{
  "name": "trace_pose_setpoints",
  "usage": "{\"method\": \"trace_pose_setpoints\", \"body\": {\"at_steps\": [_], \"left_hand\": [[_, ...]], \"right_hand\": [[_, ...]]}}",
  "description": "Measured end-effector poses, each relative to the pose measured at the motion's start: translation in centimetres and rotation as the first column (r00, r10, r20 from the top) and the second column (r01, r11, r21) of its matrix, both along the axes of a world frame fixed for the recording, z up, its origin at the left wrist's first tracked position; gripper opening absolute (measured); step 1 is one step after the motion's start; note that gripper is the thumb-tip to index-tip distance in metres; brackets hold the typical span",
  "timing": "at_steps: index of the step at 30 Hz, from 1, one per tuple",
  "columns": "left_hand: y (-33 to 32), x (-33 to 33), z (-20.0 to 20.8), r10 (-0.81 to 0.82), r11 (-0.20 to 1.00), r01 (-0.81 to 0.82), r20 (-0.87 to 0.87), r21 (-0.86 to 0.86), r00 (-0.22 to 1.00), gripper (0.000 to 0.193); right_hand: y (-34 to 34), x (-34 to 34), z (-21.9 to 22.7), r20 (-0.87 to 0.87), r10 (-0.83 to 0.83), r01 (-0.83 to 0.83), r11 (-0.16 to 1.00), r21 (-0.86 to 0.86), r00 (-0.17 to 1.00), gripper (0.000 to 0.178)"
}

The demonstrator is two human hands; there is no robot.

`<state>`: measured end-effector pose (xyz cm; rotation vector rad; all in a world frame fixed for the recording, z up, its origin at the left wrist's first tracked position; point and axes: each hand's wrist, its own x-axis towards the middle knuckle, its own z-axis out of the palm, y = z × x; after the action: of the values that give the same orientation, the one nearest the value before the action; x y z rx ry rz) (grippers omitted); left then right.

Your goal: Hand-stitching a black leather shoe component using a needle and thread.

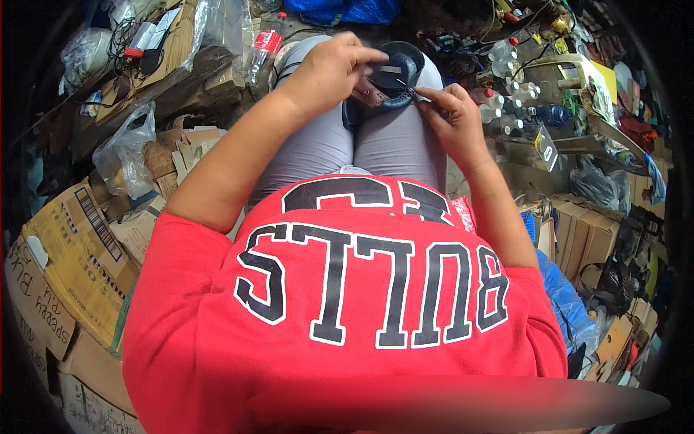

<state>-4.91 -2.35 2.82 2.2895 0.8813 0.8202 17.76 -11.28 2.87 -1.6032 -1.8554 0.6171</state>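
One black shoe (pixel 391 79), or what looks like one, rests across the lap between the two hands, over two legs in grey trousers (pixel 307 148). The hands are apart from each other. The left hand (pixel 332 69) reaches over the shoe from its left side, fingers stretched out and slightly blurred; I cannot tell whether they touch it. The right hand (pixel 457 119) has its thumb and forefinger at the shoe's near right rim; what exactly they pinch is too small to tell.

Just beyond the left hand, on its left, stands one clear bottle (pixel 265 52) with a red label. One blue sheet (pixel 343 10) lies ahead of both hands. To the right of the right hand sit at least five small bottles (pixel 506 105) with pale caps, too crowded to count fully, and beside them one dark blue bottle (pixel 551 115) on its side. Well left of the left hand is one clear plastic bag (pixel 124 155); nearer the body on that side, one large yellow-brown cardboard piece (pixel 83 253).
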Motion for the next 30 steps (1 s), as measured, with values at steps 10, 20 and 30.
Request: {"method": "trace_pose_setpoints", "body": {"at_steps": [10,20,30], "left_hand": [[-2.3,0.3,0.0,0.108,0.994,-0.104,-0.127,0.037,0.986,0.013],[-0.2,0.6,-2.1,-0.022,0.997,0.023,0.011,-0.075,1.000,0.021],[0.1,0.9,-2.6,-0.013,0.992,0.012,-0.002,-0.125,1.000,0.020]], "right_hand": [[-1.1,-1.3,-0.4,0.201,-0.037,-0.009,0.974,0.226,0.979,0.025],[2.5,2.0,0.0,-0.296,0.104,-0.189,0.942,-0.277,0.950,0.023],[3.5,2.6,-0.3,-0.254,0.133,-0.212,0.926,-0.314,0.958,0.018]]}}
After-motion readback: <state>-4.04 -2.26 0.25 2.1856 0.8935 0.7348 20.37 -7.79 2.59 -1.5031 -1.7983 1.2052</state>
